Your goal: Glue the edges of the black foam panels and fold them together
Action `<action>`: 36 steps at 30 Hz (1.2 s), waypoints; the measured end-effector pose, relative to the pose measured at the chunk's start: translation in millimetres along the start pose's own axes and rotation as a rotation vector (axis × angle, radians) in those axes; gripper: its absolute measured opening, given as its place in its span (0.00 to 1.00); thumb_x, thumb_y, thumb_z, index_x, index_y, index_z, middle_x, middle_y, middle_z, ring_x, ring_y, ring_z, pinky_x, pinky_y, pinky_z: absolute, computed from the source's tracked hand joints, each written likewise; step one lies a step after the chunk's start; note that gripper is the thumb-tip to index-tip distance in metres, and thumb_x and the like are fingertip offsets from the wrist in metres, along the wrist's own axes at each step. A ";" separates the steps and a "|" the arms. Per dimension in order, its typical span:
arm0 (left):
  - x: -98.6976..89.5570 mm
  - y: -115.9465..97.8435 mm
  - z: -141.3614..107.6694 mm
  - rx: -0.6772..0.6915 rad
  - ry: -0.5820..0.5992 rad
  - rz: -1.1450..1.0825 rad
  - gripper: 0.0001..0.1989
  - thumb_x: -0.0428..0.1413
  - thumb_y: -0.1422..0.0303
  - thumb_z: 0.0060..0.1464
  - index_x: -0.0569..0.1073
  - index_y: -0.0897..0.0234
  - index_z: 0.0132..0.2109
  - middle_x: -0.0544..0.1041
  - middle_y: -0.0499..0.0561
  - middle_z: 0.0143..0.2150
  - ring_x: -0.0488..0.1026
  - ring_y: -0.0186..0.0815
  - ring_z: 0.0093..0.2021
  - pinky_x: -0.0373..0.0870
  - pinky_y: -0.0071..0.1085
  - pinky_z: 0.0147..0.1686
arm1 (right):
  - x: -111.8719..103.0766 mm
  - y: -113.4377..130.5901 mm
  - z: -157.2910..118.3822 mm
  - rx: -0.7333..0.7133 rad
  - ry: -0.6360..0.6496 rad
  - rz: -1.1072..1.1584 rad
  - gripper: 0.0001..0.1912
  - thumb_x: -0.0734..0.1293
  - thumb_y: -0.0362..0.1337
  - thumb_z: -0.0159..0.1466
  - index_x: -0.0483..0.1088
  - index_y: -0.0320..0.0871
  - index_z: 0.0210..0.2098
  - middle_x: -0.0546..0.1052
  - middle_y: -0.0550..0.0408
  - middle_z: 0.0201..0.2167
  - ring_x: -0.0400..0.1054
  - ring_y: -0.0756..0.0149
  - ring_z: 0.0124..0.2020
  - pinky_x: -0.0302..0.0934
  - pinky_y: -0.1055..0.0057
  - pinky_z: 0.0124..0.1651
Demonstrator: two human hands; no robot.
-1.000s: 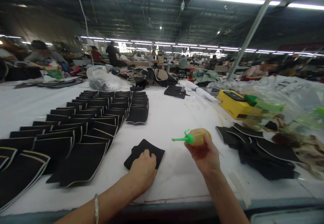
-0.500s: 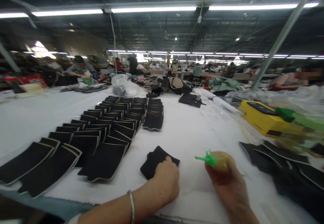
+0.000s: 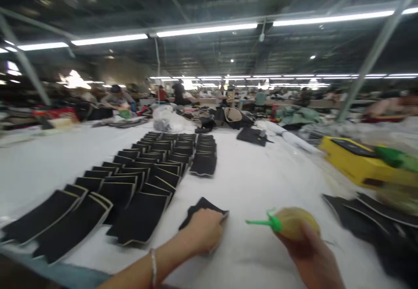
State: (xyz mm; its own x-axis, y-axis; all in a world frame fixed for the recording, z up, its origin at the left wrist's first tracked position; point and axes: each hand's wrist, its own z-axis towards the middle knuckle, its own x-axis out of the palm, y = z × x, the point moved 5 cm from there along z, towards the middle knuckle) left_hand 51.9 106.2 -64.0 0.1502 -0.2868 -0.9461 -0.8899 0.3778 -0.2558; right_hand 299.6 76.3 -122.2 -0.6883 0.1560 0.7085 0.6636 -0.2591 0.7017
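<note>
One squeeze bottle (image 3: 296,223), amber and rounded, is in the right hand (image 3: 315,254), whose fingers wrap its lower side and right end. Its single green nozzle (image 3: 261,222) points left across the view, towards the black piece (image 3: 200,205), with a small hooked tab standing up at its base. The bottle's long axis runs nearly level from side to side; half a second ago the nozzle ran slightly downwards to the right, and less of its length showed.

The left hand (image 3: 205,230) lies over that one black piece on the white table (image 3: 248,180), between the bottle and the rows of black pieces (image 3: 140,215). More of the piece is covered than before. Whether the fingers pinch it or only press cannot be told, nor can the piece's long axis. One bracelet (image 3: 153,267) circles the left wrist.

The rows of overlapping pieces run away from the person in roughly four columns, too tightly overlapped to count exactly. Right of the bottle lies a loose pile (image 3: 369,228) of at least three dark pieces, and beyond it one yellow box (image 3: 352,162). One flat black item (image 3: 252,136) and one plastic bag (image 3: 170,117) lie farther back. The view has turned left, so the yellow box sits farther right in it.
</note>
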 end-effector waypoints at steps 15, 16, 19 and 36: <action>8.6 17.5 12.6 0.085 0.053 -0.186 0.28 0.43 0.72 0.52 0.70 0.56 0.60 0.75 0.53 0.55 0.73 0.48 0.53 0.67 0.39 0.52 | 89.6 25.0 -18.5 -0.418 0.246 -1.064 0.29 0.77 0.43 0.50 0.68 0.47 0.49 0.73 0.54 0.41 0.69 0.60 0.38 0.66 0.68 0.42; 8.9 17.8 12.3 0.089 0.052 -0.194 0.28 0.43 0.72 0.52 0.70 0.57 0.60 0.75 0.53 0.55 0.73 0.48 0.53 0.67 0.40 0.52 | 92.3 23.8 -18.5 -0.419 0.260 -1.094 0.29 0.77 0.43 0.50 0.68 0.47 0.49 0.73 0.54 0.41 0.69 0.60 0.38 0.66 0.67 0.43; 9.7 18.8 10.5 0.094 0.052 -0.214 0.28 0.43 0.72 0.54 0.69 0.56 0.61 0.74 0.52 0.56 0.72 0.47 0.54 0.66 0.41 0.53 | 98.9 19.5 -18.1 -0.404 0.312 -1.148 0.30 0.77 0.43 0.51 0.67 0.47 0.51 0.74 0.53 0.43 0.70 0.58 0.39 0.66 0.65 0.45; 16.8 15.4 1.6 0.108 0.057 -0.151 0.29 0.42 0.68 0.55 0.63 0.59 0.63 0.77 0.60 0.49 0.75 0.55 0.46 0.70 0.50 0.44 | 103.6 15.2 -15.2 -0.339 0.284 -1.278 0.27 0.74 0.47 0.56 0.63 0.47 0.50 0.73 0.57 0.38 0.70 0.62 0.35 0.65 0.68 0.40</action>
State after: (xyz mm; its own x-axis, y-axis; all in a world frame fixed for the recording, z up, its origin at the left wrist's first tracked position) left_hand 41.4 108.6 -84.2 0.2511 -0.3954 -0.8835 -0.8073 0.4181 -0.4165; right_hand 234.0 74.0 -39.3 -0.8284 0.2730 -0.4891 -0.5570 -0.3090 0.7709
